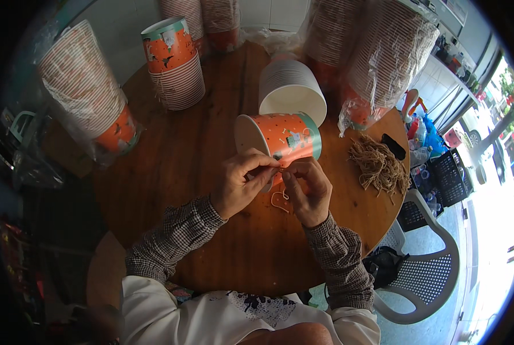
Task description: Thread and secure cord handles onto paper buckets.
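Observation:
An orange paper bucket (280,138) with a teal rim band lies on its side on the round wooden table (176,167), its white open mouth facing left. My left hand (242,183) grips the bucket's near edge with pinched fingers. My right hand (308,190) pinches a thin tan string (280,200) right beside it; the string hangs in a small loop below my fingers. Both hands meet at the bucket's lower side.
A pile of tan strings (379,167) lies at the table's right. A white stack of buckets (290,89) lies behind. Upright orange stacks (173,63), some plastic-wrapped (87,92), ring the far table. A white plastic chair (429,270) stands at right.

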Available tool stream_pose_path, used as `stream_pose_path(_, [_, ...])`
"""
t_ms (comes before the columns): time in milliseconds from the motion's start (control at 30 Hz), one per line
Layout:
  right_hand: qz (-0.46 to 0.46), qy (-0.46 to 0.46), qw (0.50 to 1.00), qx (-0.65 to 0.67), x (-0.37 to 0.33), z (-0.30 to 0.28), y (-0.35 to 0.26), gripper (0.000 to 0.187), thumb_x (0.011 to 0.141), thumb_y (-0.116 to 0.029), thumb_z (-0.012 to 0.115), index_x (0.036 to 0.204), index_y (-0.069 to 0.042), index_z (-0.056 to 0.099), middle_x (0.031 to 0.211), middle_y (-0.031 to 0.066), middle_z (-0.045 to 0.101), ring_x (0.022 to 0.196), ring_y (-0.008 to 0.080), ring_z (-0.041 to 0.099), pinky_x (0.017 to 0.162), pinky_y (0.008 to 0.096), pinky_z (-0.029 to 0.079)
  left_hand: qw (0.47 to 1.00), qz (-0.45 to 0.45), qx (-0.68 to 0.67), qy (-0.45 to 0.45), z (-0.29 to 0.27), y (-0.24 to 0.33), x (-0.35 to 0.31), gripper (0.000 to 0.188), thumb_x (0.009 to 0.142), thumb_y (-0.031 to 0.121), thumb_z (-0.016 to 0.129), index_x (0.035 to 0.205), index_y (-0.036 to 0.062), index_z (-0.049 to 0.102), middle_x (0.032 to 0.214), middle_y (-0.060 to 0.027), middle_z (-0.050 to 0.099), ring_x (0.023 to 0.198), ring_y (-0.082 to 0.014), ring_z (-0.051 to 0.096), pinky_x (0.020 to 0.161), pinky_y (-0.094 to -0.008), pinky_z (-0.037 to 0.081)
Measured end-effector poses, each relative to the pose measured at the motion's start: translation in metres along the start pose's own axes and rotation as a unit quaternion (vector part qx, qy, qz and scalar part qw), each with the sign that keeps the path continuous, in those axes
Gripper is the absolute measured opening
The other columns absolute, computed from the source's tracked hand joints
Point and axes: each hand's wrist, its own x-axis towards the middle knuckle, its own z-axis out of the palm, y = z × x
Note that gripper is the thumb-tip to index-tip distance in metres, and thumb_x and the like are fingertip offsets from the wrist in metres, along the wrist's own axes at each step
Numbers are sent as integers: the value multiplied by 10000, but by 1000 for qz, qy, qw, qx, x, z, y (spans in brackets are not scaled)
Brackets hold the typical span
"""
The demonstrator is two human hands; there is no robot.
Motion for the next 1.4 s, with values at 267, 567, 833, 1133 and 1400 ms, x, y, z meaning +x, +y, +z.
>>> stream_pose_path(267, [6,3,1000,9,0,2,4,95,819,29,657,890,7,598,849,77,590,723,140,607,639,254,485,977,-134,-167,-10,0,3,-1,95,895,57,614,953,-18,619,828,-10,605,719,-80,615,632,-199,507])
stream_pose_path(567, [31,-21,999,26,-2,6,11,112,841,22,636,939,6,584,881,77,606,777,152,632,705,262,510,809,-359,-458,-87,-12,-11,-2,166,934,174,579,1014,38,630,869,-3,619,723,-86,559,672,-216,471])
stream_pose_path(833, [-51,-10,999,-5,1,3,2,219,779,25,705,969,-8,602,902,74,615,805,172,638,712,273,517,851,-323,-410,-56,-7,-9,-3,168,924,170,599,1012,30,627,916,-20,648,763,-78,598,679,-208,480])
stream_pose_path(1133, [9,5,1000,-17,-1,-1,5,144,788,43,682,909,-13,627,882,85,614,765,180,632,673,278,506,890,-304,-331,-75,-7,-1,0,176,926,149,595,1019,1,615,950,-33,643,838,-77,604,744,-212,497])
stream_pose_path(1400, [50,16,999,-1,-3,1,18,115,835,9,647,930,-12,586,878,79,617,756,165,619,672,268,506,948,-214,-237,3,-4,-3,-1,126,950,130,558,1003,20,585,874,18,603,780,-38,564,708,-198,479])
